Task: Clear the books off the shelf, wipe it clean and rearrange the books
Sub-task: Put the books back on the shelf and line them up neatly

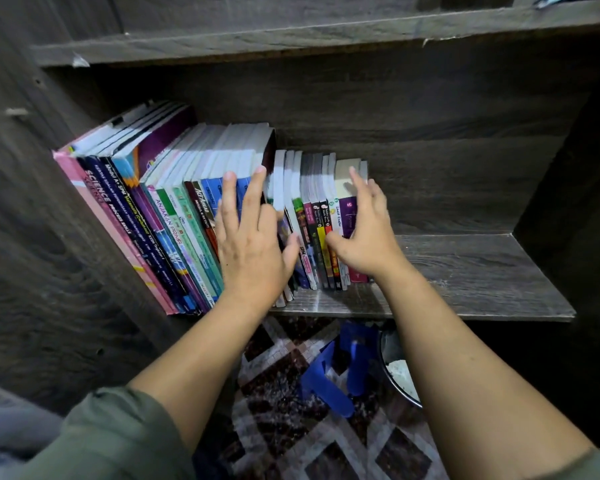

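On the shelf (465, 271) | my left hand (253, 251), fingers spread, presses tall books (174, 202) | right hand (368, 233), fingers straight, flanks small books (312, 188)

1. The shelf (465, 271) is dark grey-brown with streaky wood grain.
2. The leftmost book (94, 209) is pink; the purple book (347, 214) stands far right.
3. The rug (291, 431) shows brown and cream diamonds.
4. The sleeve (111, 438) is olive green.
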Available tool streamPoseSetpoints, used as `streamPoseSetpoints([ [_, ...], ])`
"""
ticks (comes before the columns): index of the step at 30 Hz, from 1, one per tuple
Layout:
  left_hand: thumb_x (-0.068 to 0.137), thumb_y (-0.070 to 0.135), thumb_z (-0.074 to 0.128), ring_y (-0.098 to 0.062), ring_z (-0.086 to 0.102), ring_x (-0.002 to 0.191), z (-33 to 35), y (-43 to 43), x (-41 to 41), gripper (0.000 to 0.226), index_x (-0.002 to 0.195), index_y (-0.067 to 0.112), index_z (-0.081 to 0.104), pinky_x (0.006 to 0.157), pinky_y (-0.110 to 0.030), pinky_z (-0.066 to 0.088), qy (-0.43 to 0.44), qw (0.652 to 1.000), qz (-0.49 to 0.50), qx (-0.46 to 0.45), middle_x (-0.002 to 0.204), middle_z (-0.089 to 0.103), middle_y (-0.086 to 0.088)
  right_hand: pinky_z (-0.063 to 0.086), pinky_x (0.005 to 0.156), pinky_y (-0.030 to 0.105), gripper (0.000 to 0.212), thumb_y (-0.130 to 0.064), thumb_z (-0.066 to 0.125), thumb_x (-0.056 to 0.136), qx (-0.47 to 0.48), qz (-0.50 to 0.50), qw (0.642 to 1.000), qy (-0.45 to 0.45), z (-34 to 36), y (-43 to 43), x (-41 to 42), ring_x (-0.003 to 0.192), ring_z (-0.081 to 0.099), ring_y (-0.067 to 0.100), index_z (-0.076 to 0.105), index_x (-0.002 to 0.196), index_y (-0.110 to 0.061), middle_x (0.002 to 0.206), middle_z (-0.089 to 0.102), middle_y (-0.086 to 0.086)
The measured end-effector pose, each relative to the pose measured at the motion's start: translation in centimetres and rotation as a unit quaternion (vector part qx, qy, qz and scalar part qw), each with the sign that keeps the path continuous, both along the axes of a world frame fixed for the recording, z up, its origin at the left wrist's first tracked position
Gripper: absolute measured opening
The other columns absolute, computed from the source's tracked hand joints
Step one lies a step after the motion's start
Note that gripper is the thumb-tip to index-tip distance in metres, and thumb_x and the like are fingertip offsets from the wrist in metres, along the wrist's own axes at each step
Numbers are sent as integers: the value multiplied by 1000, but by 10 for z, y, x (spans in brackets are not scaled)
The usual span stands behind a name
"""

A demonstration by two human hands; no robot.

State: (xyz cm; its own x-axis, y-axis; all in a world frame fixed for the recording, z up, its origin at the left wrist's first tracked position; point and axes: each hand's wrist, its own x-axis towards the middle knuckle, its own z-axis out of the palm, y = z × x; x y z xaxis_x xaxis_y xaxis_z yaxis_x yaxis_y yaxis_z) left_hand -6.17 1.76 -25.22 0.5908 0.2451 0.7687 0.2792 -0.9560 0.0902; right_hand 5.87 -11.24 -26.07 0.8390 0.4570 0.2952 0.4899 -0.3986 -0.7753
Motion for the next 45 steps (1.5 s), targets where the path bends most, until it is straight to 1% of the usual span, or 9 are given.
streamPoseSetpoints([
  [3, 80, 33, 73, -34, 19, 145, -1, 2, 0, 27, 87, 11, 59, 111, -57, 26, -10, 1000, 15, 23, 152, 37, -8, 18, 116, 56, 92, -30, 71, 79, -33, 12, 999, -17, -1, 2, -6, 147, 1, 31, 12, 147, -50, 160, -10, 5],
  [12, 66, 38, 70, -28, 27, 124, 11, 1, 30, 28, 81, 17, 61, 90, -44, 26, -24, 983, 172, 65, 131, 54, -2, 19, 115, 53, 90, -28, 70, 79, -67, -4, 997, -40, -6, 3, -4, 146, 0, 31, 15, 149, -43, 159, -14, 5],
  [20, 69, 26, 74, -29, 34, 118, -4, -22, -1, 22, 70, 14, 55, 88, -37, 22, -92, 994, 51, -12, 127, 38, -6, 15, 115, 59, 91, -24, 68, 76, -57, -7, 993, -106, -5, 6, -6, 146, -3, 29, 16, 148, -47, 159, -19, 1],
  [24, 74, 15, 62, -23, 54, 87, 5, -39, -21, 27, 90, 17, 40, 71, -28, 35, 1, 977, 12, -214, 114, 31, -2, 14, 114, 62, 88, -17, 60, 77, -47, 10, 986, -161, -3, 11, -11, 145, -8, 33, 19, 144, -56, 157, -25, -1],
  [28, 88, 20, 54, -30, 60, 93, 14, -43, -16, 62, 139, 19, 17, 72, -35, 41, 96, 967, 28, -234, 126, 44, -9, 3, 113, 62, 68, -22, 56, 83, -56, 16, 985, -163, -7, 16, -13, 144, -17, 31, 34, 137, -56, 157, -25, -5],
  [32, 93, 14, 54, -30, 60, 91, 24, -39, -8, 88, 150, 33, -10, 68, -36, 39, 163, 957, 62, -232, 127, 52, -14, 11, 113, 63, 42, -41, 55, 91, -50, -3, 986, -157, -6, 19, -11, 145, -11, 30, 44, 131, -49, 160, -12, -1],
  [37, 85, 22, 63, -23, 55, 78, 70, -29, -27, 79, 148, 34, 18, 68, -35, 44, 248, 950, 83, -170, 88, 57, -1, 13, 112, 66, 49, -44, 65, 86, -62, -16, 986, -156, -7, 22, -10, 144, -10, 31, 45, 131, -44, 157, 2, 7],
  [40, 79, 26, 63, -28, 57, 104, 87, -26, -44, 76, 146, 38, 27, 86, -36, 47, 322, 933, 77, -143, 107, 63, -4, 13, 112, 66, 51, -34, 66, 86, -66, -27, 985, -159, -8, 21, -8, 143, -8, 31, 45, 131, -41, 155, 6, 8],
  [45, 79, 26, 60, -25, 57, 106, 94, -29, -54, 73, 144, 40, 30, 85, -32, 50, 391, 910, 36, -132, 115, 60, -1, 27, 104, 65, 57, -30, 69, 76, -53, -80, 982, -161, -9, 12, 0, 141, 1, 35, 45, 127, -38, 155, 11, 11],
])
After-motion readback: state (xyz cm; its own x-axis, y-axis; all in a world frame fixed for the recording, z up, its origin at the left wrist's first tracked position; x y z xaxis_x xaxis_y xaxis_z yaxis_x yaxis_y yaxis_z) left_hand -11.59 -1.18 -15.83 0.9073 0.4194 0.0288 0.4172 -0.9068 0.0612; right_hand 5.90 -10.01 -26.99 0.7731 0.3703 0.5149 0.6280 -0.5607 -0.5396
